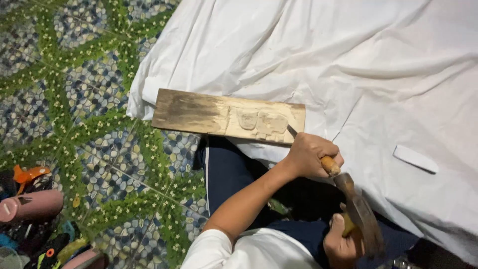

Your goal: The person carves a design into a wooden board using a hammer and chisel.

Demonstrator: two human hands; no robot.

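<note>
The wooden board (228, 116) lies at frame centre, half on the white sheet (378, 74). My left hand (311, 154) is clenched around the chisel (318, 157) at the board's right end; lower right, my right hand (342, 239) grips the mallet (361, 214).

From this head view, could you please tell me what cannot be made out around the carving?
- Chisel: only its blade tip shows; the left hand covers most of its handle.
- Mallet: motion-blurred, its shape unclear; its grip is covered by the right hand.
- Relief on the wooden board: too small to identify.
- Items at the lower left corner: cut off by the edge.
</note>
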